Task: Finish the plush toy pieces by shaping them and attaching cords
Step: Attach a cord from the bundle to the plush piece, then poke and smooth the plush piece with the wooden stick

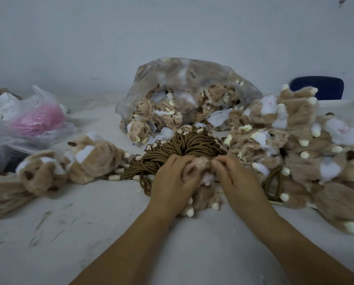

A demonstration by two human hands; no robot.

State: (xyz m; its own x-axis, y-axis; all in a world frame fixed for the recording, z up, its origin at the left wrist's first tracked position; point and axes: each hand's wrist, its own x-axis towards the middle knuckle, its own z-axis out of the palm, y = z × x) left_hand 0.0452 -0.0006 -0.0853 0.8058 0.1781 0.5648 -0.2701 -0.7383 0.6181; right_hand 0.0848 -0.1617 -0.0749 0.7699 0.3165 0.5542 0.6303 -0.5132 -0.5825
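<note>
Head view — one tan plush piece (205, 197) lies on the table (89, 233) just in front of the brown cord bundle (184, 149), gripped by the left hand (172, 182) and pinched at its top by the right hand (235, 179) — apparently steadied for shaping its opening.

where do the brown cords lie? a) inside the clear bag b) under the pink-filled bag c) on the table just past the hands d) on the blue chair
c: the brown cords fan out on the table just past the left hand and right hand, which hold a plush piece.
</note>
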